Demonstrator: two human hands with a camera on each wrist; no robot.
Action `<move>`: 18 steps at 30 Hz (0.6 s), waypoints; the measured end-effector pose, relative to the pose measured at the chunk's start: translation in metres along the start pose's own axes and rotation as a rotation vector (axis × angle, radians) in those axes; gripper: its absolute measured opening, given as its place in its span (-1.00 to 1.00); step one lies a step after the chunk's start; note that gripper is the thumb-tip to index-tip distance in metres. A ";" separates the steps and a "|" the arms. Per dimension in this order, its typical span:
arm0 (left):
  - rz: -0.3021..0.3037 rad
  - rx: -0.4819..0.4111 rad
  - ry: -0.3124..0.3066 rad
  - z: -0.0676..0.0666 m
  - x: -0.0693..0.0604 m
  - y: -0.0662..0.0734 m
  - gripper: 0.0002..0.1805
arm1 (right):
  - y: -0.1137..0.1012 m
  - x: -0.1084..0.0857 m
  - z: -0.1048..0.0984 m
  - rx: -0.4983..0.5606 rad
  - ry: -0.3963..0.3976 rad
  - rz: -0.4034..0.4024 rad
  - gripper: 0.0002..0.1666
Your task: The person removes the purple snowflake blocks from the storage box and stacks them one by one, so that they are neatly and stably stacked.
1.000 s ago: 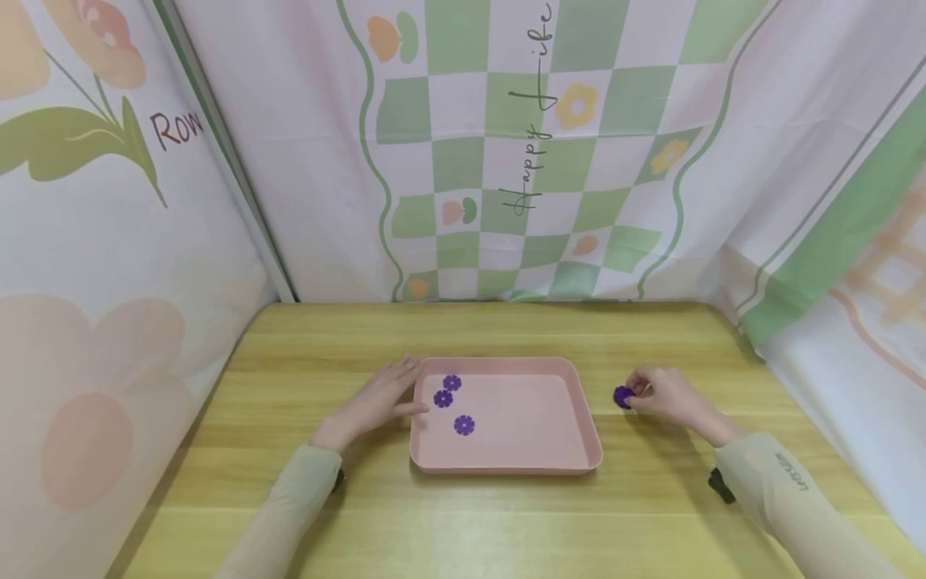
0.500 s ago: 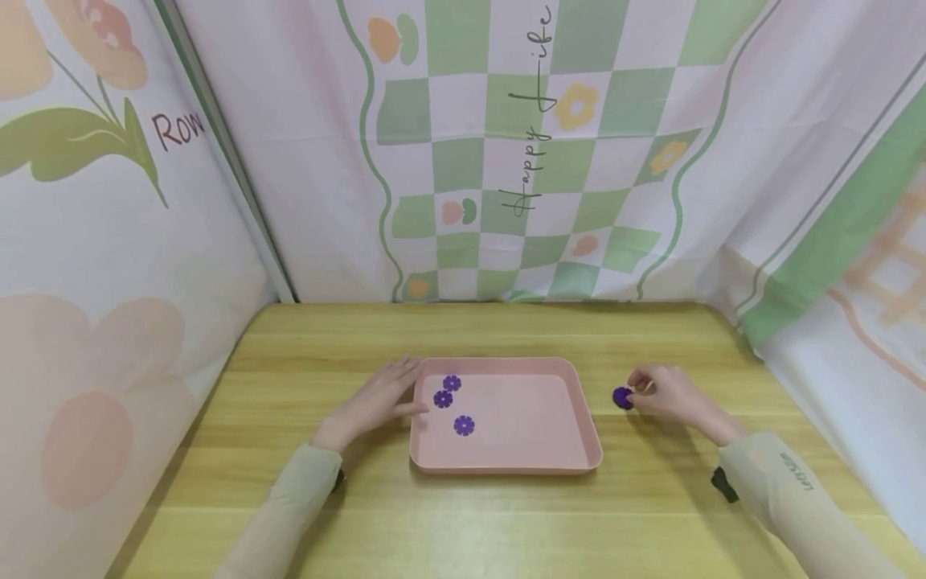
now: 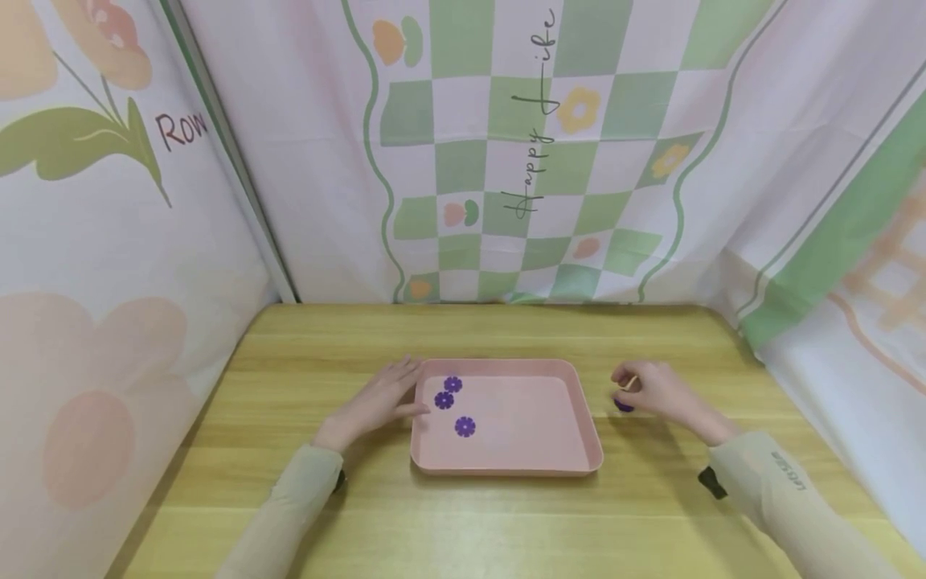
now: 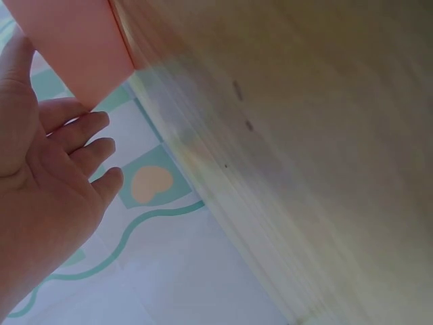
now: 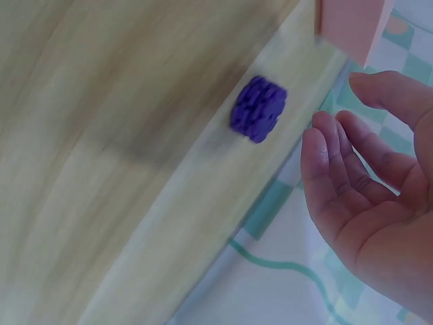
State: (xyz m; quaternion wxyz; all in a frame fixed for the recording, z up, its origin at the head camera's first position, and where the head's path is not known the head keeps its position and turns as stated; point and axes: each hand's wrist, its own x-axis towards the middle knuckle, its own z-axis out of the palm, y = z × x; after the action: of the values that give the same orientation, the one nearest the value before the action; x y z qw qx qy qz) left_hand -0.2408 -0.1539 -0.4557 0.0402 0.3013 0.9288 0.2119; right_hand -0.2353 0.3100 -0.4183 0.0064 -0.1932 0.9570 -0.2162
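Head view: a person in beige sleeves [image 3: 285, 498] works at a wood-grain desk [image 3: 477, 519], both hands set about a shallow pink tray [image 3: 524, 426]. The left hand [image 3: 376, 398] rests against the tray's left side, its fingers relaxed and slightly parted near the far left corner, its thumb reaching over the left rim; it is not closed around anything.

Inside the left part of the tray lie 3 purple flower-shaped pieces. The far piece [image 3: 452, 384] and the middle piece [image 3: 444, 400] sit just beside each other, while the near piece [image 3: 465, 427] lies a little apart, toward the tray's near side.

To the right of the tray, the right hand [image 3: 654, 392] hovers above a purple stack [image 5: 258, 109] of similar pieces standing on the desk. Its fingers are loosely bent, with thumb and fingertips apart, and it has hold of nothing; the right wrist view shows a gap between hand and stack.

Beyond the tray, a green-and-white checked curtain [image 3: 517, 161] with the words "Happy Life" hangs behind the desk.
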 end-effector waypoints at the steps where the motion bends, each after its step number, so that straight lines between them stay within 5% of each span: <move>1: -0.001 0.001 0.001 0.000 0.000 0.000 -0.10 | -0.002 0.001 0.000 0.004 0.000 -0.006 -0.73; 18: 0.002 -0.007 0.001 0.001 0.001 -0.002 -0.10 | -0.033 0.013 0.004 0.010 0.031 -0.103 -0.76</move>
State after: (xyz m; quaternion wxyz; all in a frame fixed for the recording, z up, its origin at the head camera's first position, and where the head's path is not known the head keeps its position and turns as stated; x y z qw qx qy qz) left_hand -0.2424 -0.1542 -0.4576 0.0406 0.3020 0.9278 0.2153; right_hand -0.2348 0.2758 -0.4070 -0.0189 -0.2389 0.9447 -0.2238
